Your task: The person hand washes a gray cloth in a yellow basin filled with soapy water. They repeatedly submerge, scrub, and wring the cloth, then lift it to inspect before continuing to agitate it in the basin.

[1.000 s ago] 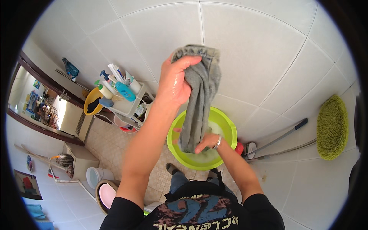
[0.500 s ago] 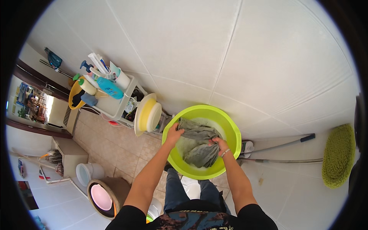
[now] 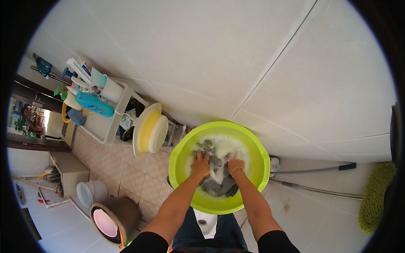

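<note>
A lime-green basin [image 3: 262,168] holds foamy water and a wet grey cloth [image 3: 219,188], bunched up and partly under the suds. My left hand [image 3: 200,165] presses down on the cloth's left side, fingers curled into it. On the right, my right hand [image 3: 235,164] is closed on the fabric, its fingertips hidden by foam and cloth; a thin band circles that wrist. White suds [image 3: 230,146] lie thickest at the far side of the basin and between my hands.
Left of the basin, a white rolling cart [image 3: 105,134] carries bottles and a cup, with a yellow-and-white basin [image 3: 149,134] against its side. A brown bin [image 3: 126,215] and white bucket [image 3: 99,190] stand lower left. Mop poles [image 3: 312,170] and a green mop head [image 3: 375,198] lie right.
Both hands have gone from holding the cloth lifted and stretched to pushing it down into the water, closer together. More foam shows. The view has shifted slightly.
</note>
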Demonstrator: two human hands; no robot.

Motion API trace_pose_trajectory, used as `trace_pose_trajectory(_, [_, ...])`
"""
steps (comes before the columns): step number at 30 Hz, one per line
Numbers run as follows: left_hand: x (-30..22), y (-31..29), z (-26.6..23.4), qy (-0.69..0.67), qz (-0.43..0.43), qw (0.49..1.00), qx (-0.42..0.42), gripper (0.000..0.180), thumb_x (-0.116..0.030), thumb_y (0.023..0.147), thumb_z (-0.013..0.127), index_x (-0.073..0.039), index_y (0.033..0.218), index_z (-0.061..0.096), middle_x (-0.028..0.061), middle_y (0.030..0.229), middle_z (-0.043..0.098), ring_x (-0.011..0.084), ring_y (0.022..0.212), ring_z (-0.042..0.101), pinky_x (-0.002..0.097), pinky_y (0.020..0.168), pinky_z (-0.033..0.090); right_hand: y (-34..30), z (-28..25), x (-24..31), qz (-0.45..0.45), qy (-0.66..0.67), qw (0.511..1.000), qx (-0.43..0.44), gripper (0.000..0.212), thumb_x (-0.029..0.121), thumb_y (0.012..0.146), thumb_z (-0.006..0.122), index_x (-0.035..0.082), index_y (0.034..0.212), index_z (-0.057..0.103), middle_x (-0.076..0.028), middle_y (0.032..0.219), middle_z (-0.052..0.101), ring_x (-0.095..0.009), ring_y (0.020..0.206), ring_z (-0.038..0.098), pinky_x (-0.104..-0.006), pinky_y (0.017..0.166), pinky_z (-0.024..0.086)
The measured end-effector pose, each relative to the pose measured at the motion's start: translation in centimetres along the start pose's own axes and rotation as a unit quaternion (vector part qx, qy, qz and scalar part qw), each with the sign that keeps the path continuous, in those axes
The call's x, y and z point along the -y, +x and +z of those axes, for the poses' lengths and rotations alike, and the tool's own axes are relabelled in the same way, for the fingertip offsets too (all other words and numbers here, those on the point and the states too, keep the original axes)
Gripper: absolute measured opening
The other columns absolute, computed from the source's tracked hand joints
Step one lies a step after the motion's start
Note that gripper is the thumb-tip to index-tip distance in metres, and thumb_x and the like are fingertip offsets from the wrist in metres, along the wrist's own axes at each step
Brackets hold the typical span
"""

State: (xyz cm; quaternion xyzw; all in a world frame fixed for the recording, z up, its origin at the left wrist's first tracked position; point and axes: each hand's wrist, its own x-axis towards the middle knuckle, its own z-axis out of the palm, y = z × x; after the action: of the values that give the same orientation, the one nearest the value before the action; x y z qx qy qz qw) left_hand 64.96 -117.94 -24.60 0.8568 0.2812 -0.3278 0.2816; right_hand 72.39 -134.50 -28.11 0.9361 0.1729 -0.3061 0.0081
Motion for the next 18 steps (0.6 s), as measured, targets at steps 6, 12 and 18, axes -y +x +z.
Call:
trace_pose_trajectory(6, [-4.0, -2.3, -1.6, -0.770, -0.048, 0.634, 0.058, 0.079, -0.043, 0.085, 0.068, -0.012, 0.144, 0.027, 0.0122, 0.139, 0.034, 0.0298, 0.115, 0.046, 0.0458, 0.091, 0.046, -5.3, -3.1, 4.1, -0.160, 0.467, 0.833, -0.249, 0.032, 0.005, 0.071, 0.060, 0.007, 0.103, 0.062, -0.014, 0.103, 0.061, -0.034, 0.091, 0.061, -0.0417, 0.075, 0.050])
trace_pose_trajectory(12, [-0.7, -0.3, -1.0, -0.869, 0.125, 0.424, 0.221, 0.039, -0.028, 0.099, 0.054, -0.011, 0.134, 0.047, 0.0074, 0.100, 0.061, 0.0188, 0.091, 0.061, 0.0371, 0.077, 0.053, -16.9, -12.3, 10.6, -0.194, 0.389, 0.871, -0.228, 0.019, 0.016, 0.070, 0.066, 0.016, 0.090, 0.064, -0.008, 0.087, 0.055, -0.031, 0.081, 0.059, -0.0424, 0.061, 0.049])
trace_pose_trajectory(18, [-2.1, -2.0, 0.1, -0.856, 0.193, 0.382, 0.289, 0.033, -0.031, 0.099, 0.055, -0.006, 0.120, 0.059, 0.0062, 0.101, 0.063, 0.0167, 0.082, 0.063, 0.0344, 0.065, 0.053, -13.6, -10.9, 9.5, -0.230, 0.207, 0.872, -0.379, 0.018, 0.031, 0.074, 0.072, 0.017, 0.075, 0.060, -0.007, 0.080, 0.052, -0.029, 0.073, 0.057, -0.0431, 0.052, 0.047])
